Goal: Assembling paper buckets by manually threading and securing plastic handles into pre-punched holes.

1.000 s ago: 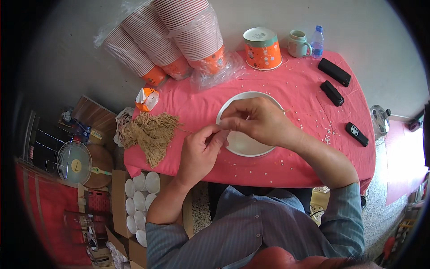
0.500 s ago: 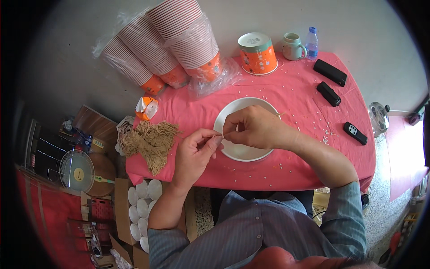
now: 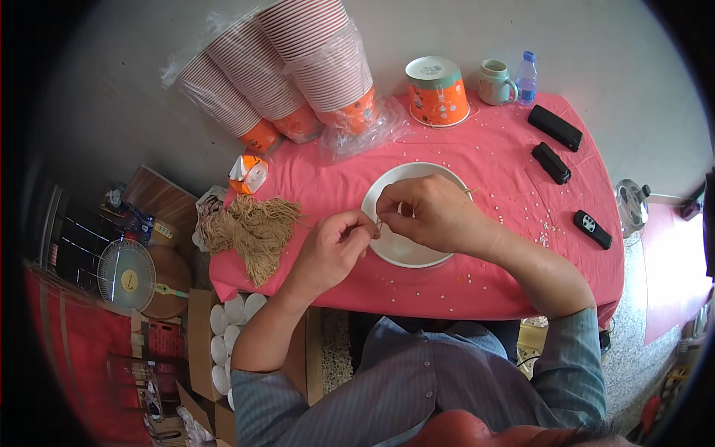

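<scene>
Both hands meet over a white bowl (image 3: 413,259) on a pink-covered table. My left hand (image 3: 334,252) is closed in a pinch at the bowl's left side. Opposite it, my right hand (image 3: 433,214) hangs above the bowl, thumb and forefinger pinched. A tiny thin piece shows between the two sets of fingertips, too small to name. The right hand hides much of the bowl's inside. Left of my left hand lies a bundle of tan cords (image 3: 257,235). Small pale beads (image 3: 545,237) are scattered on the cloth around the bowl.
Plastic-wrapped stacks of paper buckets (image 3: 328,74) lean at the back left, near an orange tissue pack (image 3: 248,173). Behind the bowl stand an upturned orange bucket (image 3: 438,100), a mug (image 3: 494,83) and a bottle (image 3: 526,80). A black remote (image 3: 592,229) lies right. A carton (image 3: 202,343) holds white cups.
My hands stay close together over the bowl; the left wrist has turned and its fingers curl in more. The view has shifted slightly.
</scene>
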Demonstrator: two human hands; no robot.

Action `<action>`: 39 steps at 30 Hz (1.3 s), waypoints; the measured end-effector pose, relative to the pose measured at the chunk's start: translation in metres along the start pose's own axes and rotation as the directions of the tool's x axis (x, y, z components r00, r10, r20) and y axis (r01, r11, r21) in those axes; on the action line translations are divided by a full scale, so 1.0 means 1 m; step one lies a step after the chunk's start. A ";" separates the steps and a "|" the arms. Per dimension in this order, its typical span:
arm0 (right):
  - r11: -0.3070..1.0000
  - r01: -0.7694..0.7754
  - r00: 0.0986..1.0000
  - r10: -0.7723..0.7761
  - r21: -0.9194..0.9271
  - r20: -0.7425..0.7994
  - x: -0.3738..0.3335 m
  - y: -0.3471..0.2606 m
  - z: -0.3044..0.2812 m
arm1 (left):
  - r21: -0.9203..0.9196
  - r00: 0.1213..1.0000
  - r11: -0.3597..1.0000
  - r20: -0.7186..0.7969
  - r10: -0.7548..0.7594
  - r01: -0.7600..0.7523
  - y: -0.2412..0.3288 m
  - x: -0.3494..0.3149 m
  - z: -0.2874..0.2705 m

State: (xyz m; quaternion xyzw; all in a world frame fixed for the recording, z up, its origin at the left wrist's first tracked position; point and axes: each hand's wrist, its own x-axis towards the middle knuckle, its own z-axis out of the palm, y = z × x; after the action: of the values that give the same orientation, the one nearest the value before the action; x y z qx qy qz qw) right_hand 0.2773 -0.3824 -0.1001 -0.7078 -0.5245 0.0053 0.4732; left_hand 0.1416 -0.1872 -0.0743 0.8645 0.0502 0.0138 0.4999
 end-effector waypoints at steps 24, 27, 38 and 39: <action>0.991 0.081 0.996 -0.076 -0.106 0.050 -0.004 -0.002 0.004 | 0.152 0.984 0.984 0.165 0.069 -0.094 0.009 0.007 -0.012; 0.987 0.049 0.997 -0.040 -0.153 0.064 -0.005 0.000 0.005 | 0.176 0.981 0.977 0.173 0.087 -0.117 0.006 0.004 -0.008; 0.995 0.034 0.998 -0.029 -0.096 0.057 -0.004 0.006 0.000 | 0.183 0.985 0.974 0.135 0.106 -0.130 0.009 0.001 -0.007; 0.996 0.039 0.998 -0.035 -0.085 0.053 -0.004 0.007 -0.001 | 0.169 0.986 0.978 0.137 0.099 -0.121 0.008 0.001 -0.008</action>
State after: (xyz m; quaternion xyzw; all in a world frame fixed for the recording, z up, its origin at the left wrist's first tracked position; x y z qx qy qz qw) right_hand 0.2814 -0.3861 -0.1062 -0.7173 -0.5493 -0.0077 0.4286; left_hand 0.1425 -0.1841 -0.0630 0.9059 -0.0289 -0.0186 0.4221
